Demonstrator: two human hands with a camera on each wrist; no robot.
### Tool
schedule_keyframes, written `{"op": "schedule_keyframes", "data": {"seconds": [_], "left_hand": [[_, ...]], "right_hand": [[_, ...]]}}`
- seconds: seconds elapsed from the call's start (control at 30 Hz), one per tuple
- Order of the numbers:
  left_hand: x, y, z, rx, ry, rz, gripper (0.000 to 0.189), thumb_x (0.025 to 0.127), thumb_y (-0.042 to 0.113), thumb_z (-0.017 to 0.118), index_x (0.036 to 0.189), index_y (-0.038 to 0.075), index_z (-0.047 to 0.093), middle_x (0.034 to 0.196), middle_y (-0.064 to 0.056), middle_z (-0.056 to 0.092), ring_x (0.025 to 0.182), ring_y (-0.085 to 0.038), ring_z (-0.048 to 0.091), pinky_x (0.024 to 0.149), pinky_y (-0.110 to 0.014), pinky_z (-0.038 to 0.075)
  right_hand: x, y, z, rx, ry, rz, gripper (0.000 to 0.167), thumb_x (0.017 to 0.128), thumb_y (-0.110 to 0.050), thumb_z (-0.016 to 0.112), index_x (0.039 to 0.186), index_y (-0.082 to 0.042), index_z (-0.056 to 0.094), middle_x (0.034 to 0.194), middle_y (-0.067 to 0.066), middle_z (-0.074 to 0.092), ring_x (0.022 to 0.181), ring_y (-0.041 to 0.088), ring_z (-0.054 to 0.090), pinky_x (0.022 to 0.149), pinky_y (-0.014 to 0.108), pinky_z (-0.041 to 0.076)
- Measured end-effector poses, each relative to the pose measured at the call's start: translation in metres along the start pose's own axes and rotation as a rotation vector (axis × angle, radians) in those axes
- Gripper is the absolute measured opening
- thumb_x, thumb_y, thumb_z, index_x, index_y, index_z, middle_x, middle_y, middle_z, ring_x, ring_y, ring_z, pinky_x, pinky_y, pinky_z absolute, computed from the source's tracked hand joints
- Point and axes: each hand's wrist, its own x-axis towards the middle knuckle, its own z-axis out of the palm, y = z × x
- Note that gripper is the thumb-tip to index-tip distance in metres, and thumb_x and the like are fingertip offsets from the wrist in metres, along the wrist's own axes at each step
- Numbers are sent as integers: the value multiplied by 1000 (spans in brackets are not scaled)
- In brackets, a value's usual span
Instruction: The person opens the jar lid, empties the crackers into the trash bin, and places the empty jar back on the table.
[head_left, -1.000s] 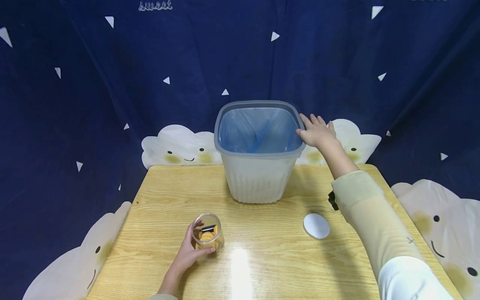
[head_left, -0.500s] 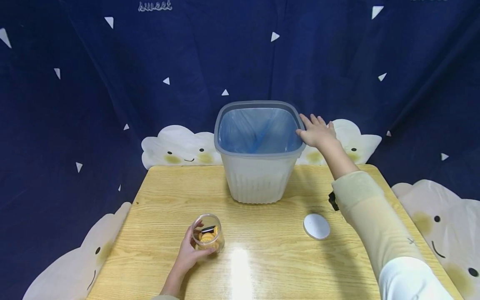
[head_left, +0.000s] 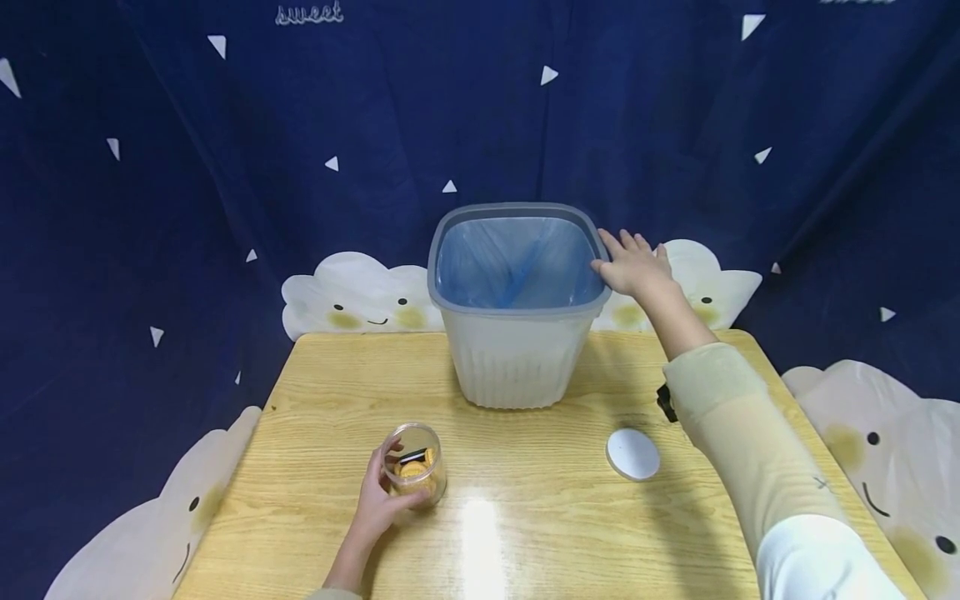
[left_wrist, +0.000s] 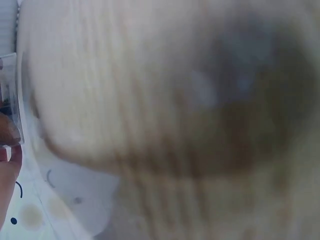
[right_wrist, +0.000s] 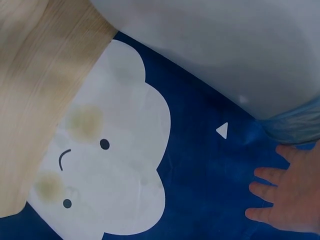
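Note:
In the head view my left hand grips a clear round jar from its left side, thumb across the front. Through the open top show orange-yellow cookies and a dark one with a pale filling. The left wrist view catches only part of the clear jar at its left edge. My right hand rests its thumb side against the right rim of a white ribbed trash bin, fingers spread. A blue bag lines the bin. The right wrist view shows this hand with fingers straight beside the bin.
A round white lid lies on the wooden table, right of the bin's base. Near the right sleeve sits a small black object. A dark blue curtain with white triangles and clouds hangs behind the table.
My left hand and the jar have shifted very slightly, and the cookies inside appear a little displaced. The right hand stays at the bin's rim.

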Motion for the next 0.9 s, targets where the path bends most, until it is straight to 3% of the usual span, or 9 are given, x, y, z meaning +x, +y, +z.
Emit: {"op": "schedule_keyframes", "data": {"seconds": [0.27, 0.53, 0.9], "left_hand": [[5, 36, 1, 65, 7, 17, 86, 59, -1, 82, 132, 2, 38, 121, -8, 41, 108, -34, 39, 87, -29, 39], [10, 44, 1, 131, 19, 53, 87, 54, 2, 85, 130, 1, 41, 121, -16, 45, 112, -41, 42, 95, -55, 31], [21, 63, -3, 121, 59, 111, 86, 55, -1, 83, 129, 0, 41, 118, -22, 44, 109, -39, 42, 93, -53, 32]], "right_hand": [[0, 0, 0, 4, 0, -1, 64, 96, -41, 31, 148, -14, 6, 150, 24, 3, 136, 42, -2, 104, 62, -6], [0, 0, 1, 15, -1, 2, 64, 95, -40, 32, 148, -14, 5, 150, 23, 2, 136, 41, -3, 104, 62, -8], [1, 0, 1, 10, 2, -1, 64, 95, -40, 33, 148, -14, 6, 150, 24, 3, 136, 42, -2, 104, 62, -8]]}}
